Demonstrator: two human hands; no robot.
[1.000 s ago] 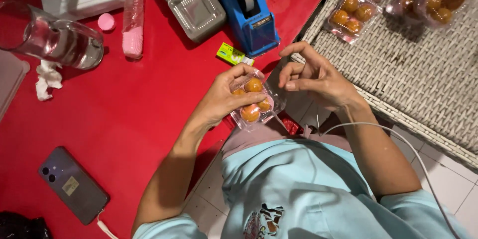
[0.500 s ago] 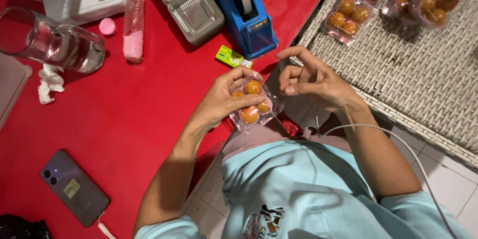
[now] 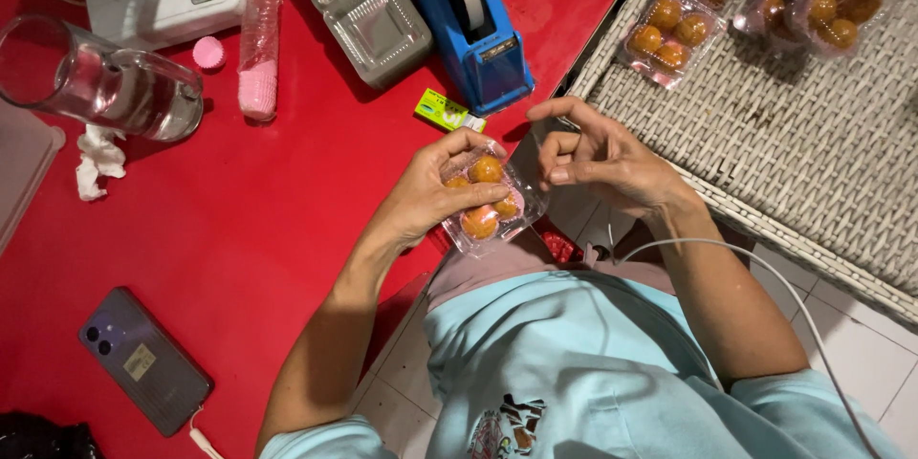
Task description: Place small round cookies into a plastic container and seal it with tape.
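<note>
Single head-worn view, looking steeply down, close over red table (image 3: 239, 229) edge and lap

Glossy red table (image 3: 249, 229) fills left and centre of frame. Pale woven wicker surface (image 3: 794, 143) upper right. White tiled floor (image 3: 861, 363) lower right.

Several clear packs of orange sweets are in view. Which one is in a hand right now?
The clear pack at the red table's edge, held in the left hand. The other filled packs lie untouched on the woven tray, away from both hands.
</note>
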